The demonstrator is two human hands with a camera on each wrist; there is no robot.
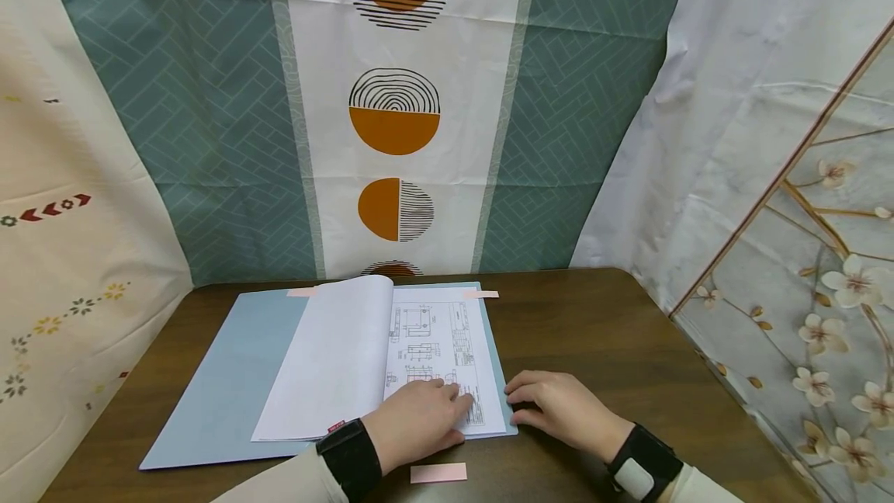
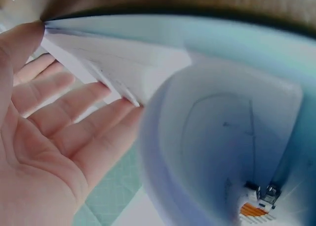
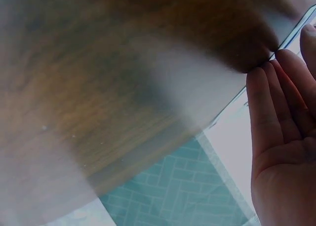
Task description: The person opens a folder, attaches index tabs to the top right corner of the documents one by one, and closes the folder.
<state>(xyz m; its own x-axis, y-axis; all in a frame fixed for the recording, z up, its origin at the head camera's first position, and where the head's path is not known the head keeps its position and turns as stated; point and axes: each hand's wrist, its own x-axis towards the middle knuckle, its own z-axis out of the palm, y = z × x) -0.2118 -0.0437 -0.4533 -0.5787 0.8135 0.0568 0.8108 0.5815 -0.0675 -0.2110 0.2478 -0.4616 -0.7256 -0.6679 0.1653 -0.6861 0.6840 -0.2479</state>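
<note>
A light blue folder (image 1: 209,379) lies spread on the table with a stack of paper in it. White sheets (image 1: 342,363) are turned over to the left and curl up at the spine. On the right lies a page (image 1: 482,348) with technical line drawings. My left hand (image 1: 422,418) rests on the lower part of that page; the left wrist view shows its fingers (image 2: 103,137) extended against the paper. At the folder's lower right edge, my right hand (image 1: 559,410) touches the rim with its fingertips, and its fingers (image 3: 266,107) look nearly straight in the right wrist view.
A pink paper strip (image 1: 438,473) lies on the brown table (image 1: 587,332) near the front. Two more pale pink strips, one at the top left (image 1: 302,292) and one at the top right (image 1: 482,294), stick out by the pages. Patterned curtains (image 1: 594,99) hang behind the table.
</note>
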